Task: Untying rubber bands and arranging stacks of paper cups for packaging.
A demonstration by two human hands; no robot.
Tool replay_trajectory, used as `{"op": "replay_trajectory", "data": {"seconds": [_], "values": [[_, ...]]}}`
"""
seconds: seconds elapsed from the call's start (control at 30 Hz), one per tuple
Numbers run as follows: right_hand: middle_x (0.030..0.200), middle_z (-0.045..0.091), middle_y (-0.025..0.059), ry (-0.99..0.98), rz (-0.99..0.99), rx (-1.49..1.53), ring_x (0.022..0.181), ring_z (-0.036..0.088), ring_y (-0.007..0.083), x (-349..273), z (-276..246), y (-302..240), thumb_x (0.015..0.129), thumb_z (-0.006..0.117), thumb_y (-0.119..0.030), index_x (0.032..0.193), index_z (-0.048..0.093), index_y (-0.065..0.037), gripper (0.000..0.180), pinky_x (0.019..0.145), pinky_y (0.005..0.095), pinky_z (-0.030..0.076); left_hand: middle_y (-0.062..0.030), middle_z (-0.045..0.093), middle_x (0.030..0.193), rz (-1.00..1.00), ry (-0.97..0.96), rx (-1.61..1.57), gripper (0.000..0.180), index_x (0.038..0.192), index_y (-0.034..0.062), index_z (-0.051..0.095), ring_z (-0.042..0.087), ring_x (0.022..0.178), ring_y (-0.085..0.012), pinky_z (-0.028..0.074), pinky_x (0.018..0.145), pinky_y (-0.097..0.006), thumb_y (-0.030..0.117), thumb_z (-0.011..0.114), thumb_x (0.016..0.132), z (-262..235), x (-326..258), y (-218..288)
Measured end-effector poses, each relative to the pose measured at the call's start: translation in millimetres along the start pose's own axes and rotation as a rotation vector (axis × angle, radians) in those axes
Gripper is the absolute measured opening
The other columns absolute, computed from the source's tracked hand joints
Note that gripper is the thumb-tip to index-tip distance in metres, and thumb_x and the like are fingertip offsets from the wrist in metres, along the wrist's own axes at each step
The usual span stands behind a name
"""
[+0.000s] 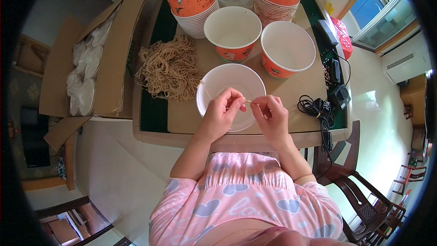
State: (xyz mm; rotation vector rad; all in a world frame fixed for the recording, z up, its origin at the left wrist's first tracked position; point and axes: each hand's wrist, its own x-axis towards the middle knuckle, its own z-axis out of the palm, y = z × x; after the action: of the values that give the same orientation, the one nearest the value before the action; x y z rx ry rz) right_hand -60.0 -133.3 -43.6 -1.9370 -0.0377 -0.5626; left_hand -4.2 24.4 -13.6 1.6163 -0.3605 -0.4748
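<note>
A white paper bucket (pixel 210 78) stands near the table's front edge, its inside facing up. A thin beige cord (pixel 205 89) runs from its left rim down to my hands. My left hand (pixel 224 110) pinches the cord between thumb and fingertips above the bucket. Close beside it, my right hand (pixel 273 117) pinches the same cord; a short stretch shows between the two hands. Whether there is a knot in it is too small to tell. A tangled heap of beige cords (pixel 168 68) lies to the left of the bucket.
Two orange-printed paper buckets (pixel 232 31) (pixel 288 48) stand behind, with tall stacks of buckets (pixel 193 9) (pixel 276 4) farther back. An open cardboard box (pixel 107 59) of wrapped white items is on the left. Black cables and adapters (pixel 321 109) lie on the right; a chair (pixel 359 177) stands beyond.
</note>
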Motion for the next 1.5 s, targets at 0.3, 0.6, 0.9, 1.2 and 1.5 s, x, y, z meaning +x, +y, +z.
{"op": "replay_trajectory", "data": {"seconds": [0.3,0.6,0.9,1.2,1.5], "values": [[0.052,0.043,-0.0013,-0.010,-0.022,-0.064,0.048,0.043,0.0136,3,-3,-5,0.080,0.069,-0.006,0.086,0.064,-0.009,0.009,0.065,0.0289,0.039,-0.0046,0.061,0.081,-0.017,0.017,0.027,0.011,0.095,-0.0001,0.052,0.060,0.077,-0.0104,0.049,0.070,-0.025,0.011,0.052,0.097,0,1,-2],[0.052,0.045,-0.0006,0.011,-0.017,-0.065,0.048,0.043,0.0139,2,-3,-1,0.079,0.071,-0.007,0.086,0.065,-0.009,0.010,0.063,0.0286,0.038,-0.0019,0.062,0.080,0.072,0.017,0.021,0.008,0.096,0.0000,0.059,0.058,0.072,-0.0056,0.049,0.066,-0.021,0.006,0.059,0.092,1,4,-8],[0.051,0.045,-0.0017,0.031,-0.015,-0.058,0.047,0.043,0.0124,3,0,-2,0.076,0.076,-0.010,0.090,0.068,-0.010,0.016,0.063,0.0280,0.039,-0.0013,0.063,0.078,0.113,0.029,0.028,0.005,0.091,-0.0006,0.059,0.058,0.071,-0.0054,0.049,0.066,-0.022,0.004,0.060,0.090,3,4,-8],[0.050,0.045,-0.0020,-0.014,-0.086,-0.101,0.047,0.045,0.0140,6,-3,-6,0.075,0.075,-0.008,0.087,0.068,-0.010,0.015,0.063,0.0285,0.039,-0.0015,0.063,0.074,0.163,0.097,0.063,0.006,0.087,0.0002,0.060,0.057,0.067,-0.0056,0.047,0.061,-0.022,0.005,0.063,0.088,1,5,-8],[0.080,0.058,0.0042,0.021,-0.055,-0.045,0.076,0.055,0.0189,2,-8,-3,0.072,0.074,-0.002,0.086,0.068,-0.008,0.017,0.068,0.0315,0.043,0.0028,0.059,0.077,0.121,-0.006,0.239,0.006,0.086,0.0015,0.063,0.051,0.068,-0.0019,0.041,0.060,-0.018,0.006,0.066,0.087,1,-3,5]]}}
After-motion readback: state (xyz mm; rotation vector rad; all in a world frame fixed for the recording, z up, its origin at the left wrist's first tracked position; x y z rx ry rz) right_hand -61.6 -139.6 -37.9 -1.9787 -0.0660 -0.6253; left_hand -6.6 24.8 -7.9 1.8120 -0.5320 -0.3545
